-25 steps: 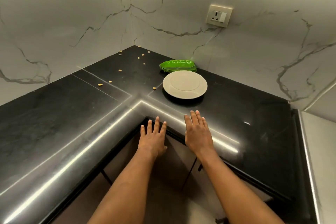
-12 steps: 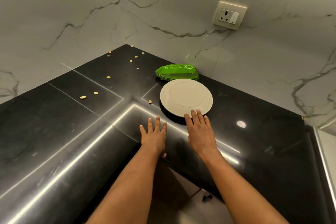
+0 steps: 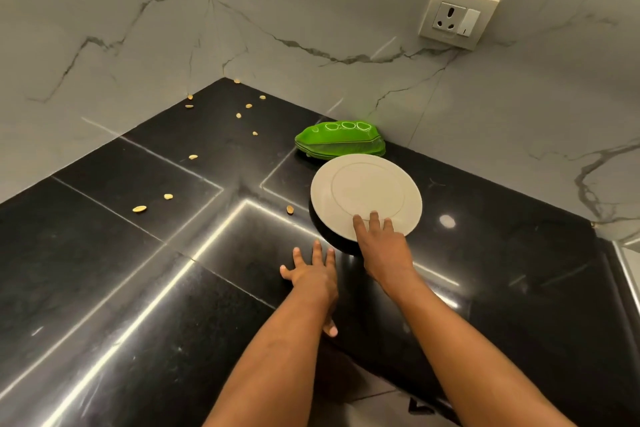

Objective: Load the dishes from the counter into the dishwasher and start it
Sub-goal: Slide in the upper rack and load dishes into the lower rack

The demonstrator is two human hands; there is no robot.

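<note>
A round white plate (image 3: 363, 189) lies on the black corner counter (image 3: 145, 288), and it seems to sit on something dark beneath it. Behind it, against the wall, lies a stack of green leaf-shaped dishes (image 3: 341, 140). My right hand (image 3: 381, 246) reaches forward with straight fingers, and its fingertips lie over the plate's near rim. My left hand (image 3: 311, 274) hovers flat over the counter just left of the plate, fingers spread, holding nothing. No dishwasher shows in this view.
Several small pale seeds or shells (image 3: 140, 208) are scattered over the counter towards the corner. Marble walls close the corner, with a wall socket (image 3: 457, 15) at the upper right. The counter's inner edge runs under my forearms.
Both hands have moved forward over the counter. My right fingertips have gone from short of the plate to over its near rim. The view has closed in on the corner.
</note>
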